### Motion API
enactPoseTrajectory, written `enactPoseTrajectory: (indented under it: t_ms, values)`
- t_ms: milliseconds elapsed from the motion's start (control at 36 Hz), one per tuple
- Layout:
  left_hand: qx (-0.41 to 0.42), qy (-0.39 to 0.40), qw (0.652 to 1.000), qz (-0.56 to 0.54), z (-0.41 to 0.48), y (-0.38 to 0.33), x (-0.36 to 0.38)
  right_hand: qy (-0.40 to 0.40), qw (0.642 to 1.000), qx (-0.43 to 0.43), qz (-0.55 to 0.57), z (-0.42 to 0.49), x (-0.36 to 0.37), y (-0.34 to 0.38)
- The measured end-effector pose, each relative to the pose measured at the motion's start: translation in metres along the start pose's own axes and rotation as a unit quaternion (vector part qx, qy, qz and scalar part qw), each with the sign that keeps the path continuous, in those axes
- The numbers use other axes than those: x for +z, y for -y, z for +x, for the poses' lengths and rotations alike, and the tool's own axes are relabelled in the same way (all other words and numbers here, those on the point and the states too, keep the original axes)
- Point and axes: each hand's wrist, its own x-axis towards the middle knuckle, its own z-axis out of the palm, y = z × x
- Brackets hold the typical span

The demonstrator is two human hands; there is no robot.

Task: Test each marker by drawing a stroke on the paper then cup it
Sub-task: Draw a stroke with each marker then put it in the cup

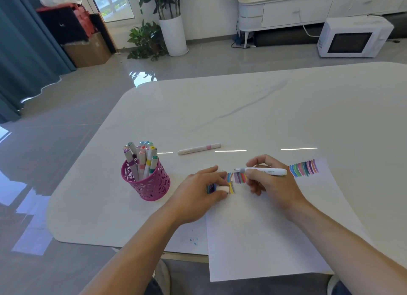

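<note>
Right hand (275, 189) grips uncapped marker (271, 171), barrel print unreadable; left hand (198, 193) pinches white cap (222, 189) on paper (264, 239).

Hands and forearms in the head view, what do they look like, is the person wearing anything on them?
Both are bare. The left hand and right hand have no gloves, neither wrist shows a watch or bracelet, and no sleeve covers either forearm down to the picture's bottom edge.
</note>
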Motion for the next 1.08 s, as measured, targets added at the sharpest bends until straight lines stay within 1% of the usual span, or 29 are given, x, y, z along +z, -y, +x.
enactPoseTrajectory:
  t_ms: [83,167,250,361,444,556,778,917,1083]
  values:
    - [-0.021,-0.059,0.996,-0.059,0.001,-0.003,-0.002,-0.021,0.999,-0.03,0.014,0.0,0.001,0.007]
    - [-0.034,-0.106,0.99,-0.084,-0.001,-0.006,-0.004,-0.019,0.999,-0.036,0.031,-0.001,0.001,0.013]
    - [-0.029,-0.128,0.985,-0.112,-0.001,-0.007,-0.003,-0.016,0.997,-0.02,0.066,-0.004,0.002,0.018]
    - [-0.061,-0.138,0.972,-0.181,-0.001,-0.011,-0.001,-0.014,0.997,-0.016,0.081,-0.01,0.004,0.023]
    - [-0.07,-0.135,0.966,-0.208,0.001,-0.012,0.0,-0.007,0.996,-0.021,0.082,-0.013,0.005,0.025]
    - [-0.081,-0.111,0.961,-0.242,0.001,-0.012,0.001,0.002,0.997,-0.023,0.078,-0.013,0.006,0.026]
    - [-0.051,-0.08,0.964,-0.248,0.0,-0.015,0.001,0.024,0.997,-0.01,0.075,-0.014,0.011,0.019]
    - [-0.051,-0.083,0.965,-0.245,0.0,-0.017,-0.001,0.026,0.997,-0.016,0.067,-0.01,0.011,0.017]
    - [-0.057,-0.084,0.959,-0.266,0.0,-0.02,0.0,0.028,0.997,-0.019,0.066,-0.01,0.011,0.014]
